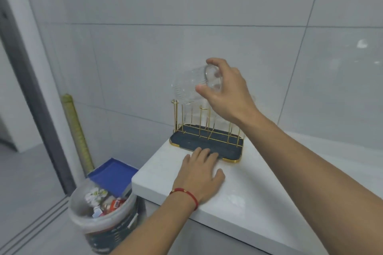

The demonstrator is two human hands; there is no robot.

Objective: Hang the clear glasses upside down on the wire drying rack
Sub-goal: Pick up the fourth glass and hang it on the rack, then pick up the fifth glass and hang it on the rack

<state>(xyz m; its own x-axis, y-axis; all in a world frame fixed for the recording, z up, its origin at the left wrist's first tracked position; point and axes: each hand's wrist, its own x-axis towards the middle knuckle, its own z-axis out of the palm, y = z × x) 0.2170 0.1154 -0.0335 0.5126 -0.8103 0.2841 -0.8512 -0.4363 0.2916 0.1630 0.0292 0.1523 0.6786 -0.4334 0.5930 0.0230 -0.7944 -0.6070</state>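
Observation:
A gold wire drying rack with upright prongs stands on a dark tray at the left end of a white counter. My right hand grips a clear ribbed glass by its base, tilted with the mouth toward the lower left, just above the rack's left prongs. My left hand, with a red string bracelet on the wrist, lies flat on the counter with its fingertips on the tray's front edge. No glass is visible on the prongs.
The white counter ends at a rounded corner on the left. Below it stand a bin with rubbish and a blue box. A yellow-green roll leans against the grey tiled wall. A door frame runs along the left.

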